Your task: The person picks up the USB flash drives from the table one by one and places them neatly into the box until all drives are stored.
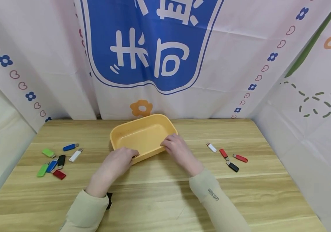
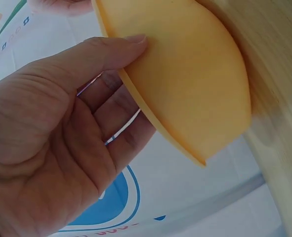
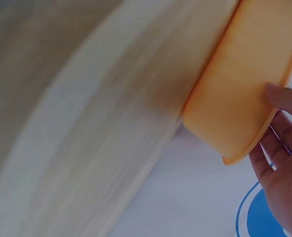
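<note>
A yellow plastic bin [image 1: 145, 132] with rounded corners stands at the back middle of the wooden table, turned slightly askew, its inside bare. My left hand [image 1: 118, 162] grips the near rim at its left end; in the left wrist view the thumb lies on the outer wall [image 2: 195, 79] and the fingers reach over the rim. My right hand [image 1: 180, 151] holds the same rim near its right corner, thumb outside and fingers inside, as the right wrist view shows.
Left of the bin lie several USB sticks, among them a white one [image 1: 76, 155], a black one [image 1: 61, 161] and a dark red one [image 1: 59, 174]. On the right are more, including a red one [image 1: 240, 158] and a black one [image 1: 233, 166]. A printed curtain [image 1: 217, 64] hangs behind the table.
</note>
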`<act>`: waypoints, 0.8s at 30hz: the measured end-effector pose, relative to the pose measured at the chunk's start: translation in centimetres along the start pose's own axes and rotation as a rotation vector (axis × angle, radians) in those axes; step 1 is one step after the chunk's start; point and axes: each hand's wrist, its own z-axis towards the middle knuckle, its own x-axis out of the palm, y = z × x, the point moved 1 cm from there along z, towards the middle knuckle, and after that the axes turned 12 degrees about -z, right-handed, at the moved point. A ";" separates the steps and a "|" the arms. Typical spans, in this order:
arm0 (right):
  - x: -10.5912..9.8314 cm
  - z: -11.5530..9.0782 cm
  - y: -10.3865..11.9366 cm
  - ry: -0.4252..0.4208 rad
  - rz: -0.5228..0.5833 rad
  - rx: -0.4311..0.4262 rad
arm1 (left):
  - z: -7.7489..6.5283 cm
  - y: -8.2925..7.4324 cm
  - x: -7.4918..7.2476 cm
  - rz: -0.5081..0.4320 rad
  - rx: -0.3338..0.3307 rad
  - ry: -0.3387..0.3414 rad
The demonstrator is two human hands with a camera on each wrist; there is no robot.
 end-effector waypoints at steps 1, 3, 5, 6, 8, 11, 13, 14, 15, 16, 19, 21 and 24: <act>-0.2 -0.2 0.0 0.000 0.009 -0.001 | 0.1 0.0 0.0 -0.006 0.000 -0.001; -0.5 -0.7 -0.1 0.009 0.025 0.005 | 0.1 -0.1 0.1 -0.019 -0.001 -0.001; -0.8 -1.2 -0.1 0.029 0.033 0.015 | 0.2 -0.1 0.2 -0.036 -0.001 -0.002; -1.0 -1.4 0.0 0.042 0.036 0.021 | 0.2 -0.1 0.3 -0.038 0.003 -0.005; -1.3 -1.7 0.0 0.066 0.039 0.031 | 0.3 -0.1 0.4 -0.043 0.009 -0.009; -1.9 -2.2 0.2 0.101 0.052 0.053 | 0.4 -0.1 0.5 -0.040 0.022 -0.022; -2.2 -2.4 0.3 0.112 0.055 0.066 | 0.4 0.0 0.6 -0.035 0.030 -0.034; -2.4 -2.5 0.4 0.119 0.059 0.073 | 0.5 0.0 0.7 -0.033 0.033 -0.040; -2.5 -2.6 0.4 0.122 0.057 0.075 | 0.5 0.0 0.7 -0.032 0.037 -0.044; -2.6 -2.6 0.5 0.122 0.053 0.074 | 0.5 0.0 0.7 -0.029 0.045 -0.048; -2.9 -2.9 0.7 0.122 0.047 0.072 | 0.6 0.1 0.8 -0.021 0.061 -0.056; -3.1 -3.1 0.7 0.122 0.048 0.073 | 0.6 0.1 0.9 -0.012 0.074 -0.059; -3.3 -3.3 0.8 0.124 0.062 0.084 | 0.7 0.2 1.1 -0.002 0.084 -0.062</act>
